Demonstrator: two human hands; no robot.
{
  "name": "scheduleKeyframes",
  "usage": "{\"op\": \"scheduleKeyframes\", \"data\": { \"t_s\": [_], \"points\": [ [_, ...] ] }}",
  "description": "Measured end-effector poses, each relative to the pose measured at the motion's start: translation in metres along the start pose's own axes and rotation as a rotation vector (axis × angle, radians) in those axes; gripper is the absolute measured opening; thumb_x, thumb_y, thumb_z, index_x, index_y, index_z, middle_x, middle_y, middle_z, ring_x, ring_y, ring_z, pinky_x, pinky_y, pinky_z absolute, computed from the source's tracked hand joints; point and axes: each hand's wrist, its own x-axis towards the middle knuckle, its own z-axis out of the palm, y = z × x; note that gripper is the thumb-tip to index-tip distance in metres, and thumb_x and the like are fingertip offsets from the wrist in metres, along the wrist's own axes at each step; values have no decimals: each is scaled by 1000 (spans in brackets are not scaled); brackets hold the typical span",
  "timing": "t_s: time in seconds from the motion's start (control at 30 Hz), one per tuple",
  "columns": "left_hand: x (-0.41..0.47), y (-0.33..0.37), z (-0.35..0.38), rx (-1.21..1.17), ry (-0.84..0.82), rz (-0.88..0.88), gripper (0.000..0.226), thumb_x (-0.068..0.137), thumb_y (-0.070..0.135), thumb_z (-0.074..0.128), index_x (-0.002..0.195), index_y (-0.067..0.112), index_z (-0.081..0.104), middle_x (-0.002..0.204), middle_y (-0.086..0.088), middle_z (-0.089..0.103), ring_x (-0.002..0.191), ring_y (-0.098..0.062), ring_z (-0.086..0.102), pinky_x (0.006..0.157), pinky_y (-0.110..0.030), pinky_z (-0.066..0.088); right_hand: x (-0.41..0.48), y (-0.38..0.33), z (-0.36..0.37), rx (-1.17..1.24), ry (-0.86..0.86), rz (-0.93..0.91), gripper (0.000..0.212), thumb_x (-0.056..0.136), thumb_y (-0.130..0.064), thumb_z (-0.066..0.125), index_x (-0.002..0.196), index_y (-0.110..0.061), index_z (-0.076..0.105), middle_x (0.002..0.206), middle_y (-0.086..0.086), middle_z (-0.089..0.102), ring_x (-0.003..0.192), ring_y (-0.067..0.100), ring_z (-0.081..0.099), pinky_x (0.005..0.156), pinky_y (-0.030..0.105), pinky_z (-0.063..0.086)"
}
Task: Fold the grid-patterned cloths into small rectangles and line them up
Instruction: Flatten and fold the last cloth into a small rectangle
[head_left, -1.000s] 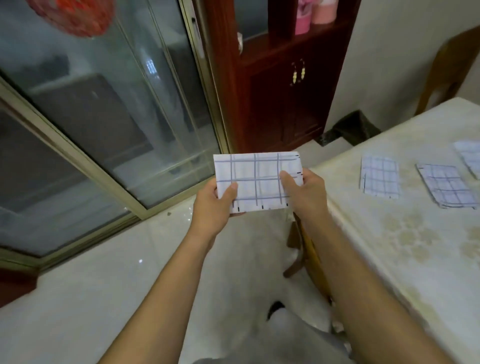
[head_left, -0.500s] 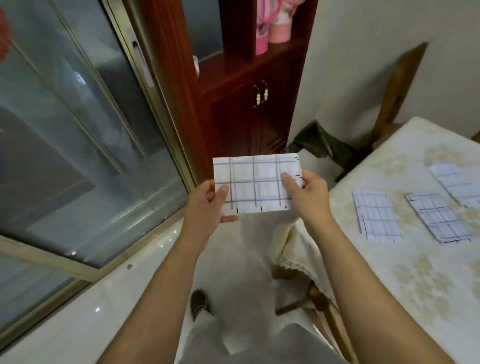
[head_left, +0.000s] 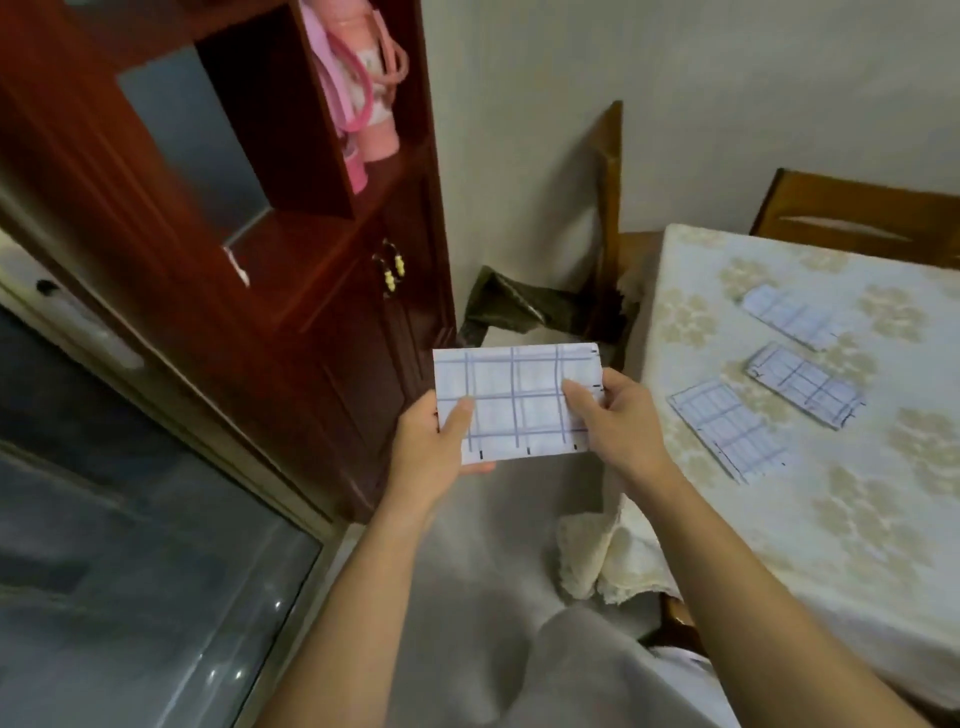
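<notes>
The grid cloth (head_left: 519, 402) is up in the air beside the table (head_left: 883, 545), long axis running 9 to 3, left hand (head_left: 431, 452) pinching the 9 o'clock end, right hand (head_left: 621, 423) pinching the 3, and the folded cloths (head_left: 727, 431) wait at 3 o'clock, nearer the right hand.

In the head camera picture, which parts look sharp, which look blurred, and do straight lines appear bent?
Head view: the held cloth, left hand and right hand look fairly sharp; the folded cloths on the table are smeared; the cabinet edges lean and bow, a wide-angle effect; glints dot the dark glossy surface lower left.
</notes>
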Motion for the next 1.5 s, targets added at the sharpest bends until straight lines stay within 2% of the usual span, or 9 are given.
{"op": "scheduleKeyframes", "data": {
  "t_s": [0.13,0.27,0.47,0.6,0.93,1.07,1.23,1.33,1.5],
  "points": [
    [60,9,18,55,-111,10,25,105,19,52,128,17,61,116,-2,71,101,-21,71,62,-36,62,41,3,-4,28,104,53,24,95,-32,64,114,-19,70,100,-6,75,89,11,72,80,39,62],
    [125,16,31,105,-167,-26,23,106,18,50,125,17,62,114,-3,72,100,-22,71,63,-37,63,104,10,5,53,142,54,16,96,-31,63,108,-23,70,96,-11,74,85,6,71,74,25,61],
    [235,57,39,221,-119,-26,18,104,19,52,116,16,66,110,-8,74,97,-23,73,72,-49,63,216,-4,35,117,91,44,16,97,-29,61,108,-19,68,103,-5,73,94,9,69,79,28,59],
    [297,79,71,190,-146,-11,17,105,18,51,112,21,66,108,-3,74,96,-20,73,71,-46,63,278,-13,25,156,126,55,16,96,-27,63,108,-18,69,102,-3,74,92,10,70,78,28,58],
    [424,74,191,280,-480,-25,26,105,25,52,127,17,61,116,-6,71,101,-24,71,66,-42,64,352,40,-35,116,445,258,14,95,-19,65,84,-12,69,70,-8,68,58,-3,61,55,12,44],
    [480,84,251,301,-667,-25,21,103,25,55,123,24,61,115,-1,69,102,-22,69,68,-45,64,399,43,-63,29,653,277,14,94,-24,65,86,-14,71,79,0,71,71,11,63,64,29,50],
    [535,106,305,354,-910,-62,30,103,24,55,133,24,56,121,1,65,105,-22,66,65,-38,64,449,23,-70,-77,754,325,14,97,-23,60,106,-14,65,98,-2,66,90,15,63,72,29,54],
    [565,109,335,369,-994,-42,26,103,23,57,128,25,57,116,3,66,99,-19,67,63,-36,63,466,23,-69,-44,854,368,17,96,-21,62,111,-13,64,103,0,65,91,13,61,73,27,52],
    [586,93,382,427,-1179,-134,15,102,17,57,114,25,63,114,-5,70,99,-24,70,65,-40,63,464,57,-78,-66,947,501,7,92,-21,67,99,-20,67,94,-5,70,86,11,66,74,33,56]
  ]
}}
